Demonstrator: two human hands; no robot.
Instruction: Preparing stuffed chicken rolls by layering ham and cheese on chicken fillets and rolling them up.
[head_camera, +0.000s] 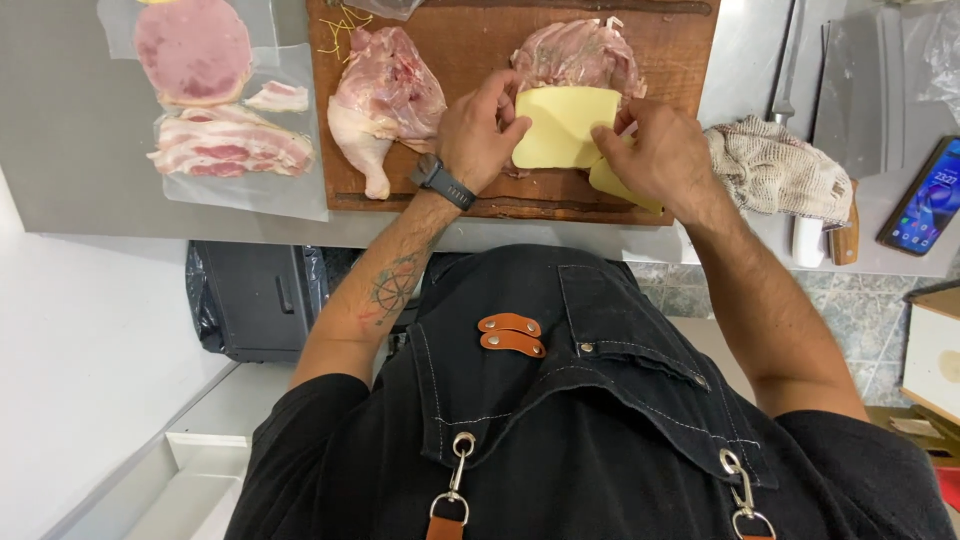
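While both hands work over the wooden cutting board, the pale yellow cheese slice sits at the board's middle-right, its far edge overlapping the flattened, seasoned piece of raw chicken that lies against the board's far edge. The left hand pinches the slice's left edge between curled fingers and thumb, partly closed; the right hand grips the right edge in the same way, its fingers bent over the corner, apparently so that the thin slice stays flat and square to the meat. A second yellow slice shows beneath the right hand, at the board's near-right corner, within easy reach. On the board's left half lies a whole raw chicken leg, kept apart from the piece in hand. Left of the board, on clear plastic sheets, lie a round of pink ham and, nearer the person, bacon rashers; the plastic appears to keep them off the grey worktop. Right of the board rests a crumpled cloth, with a knife and a cleaver beyond it and a phone farther right, all clear of the raw meat. A dark watch sits on the left wrist.
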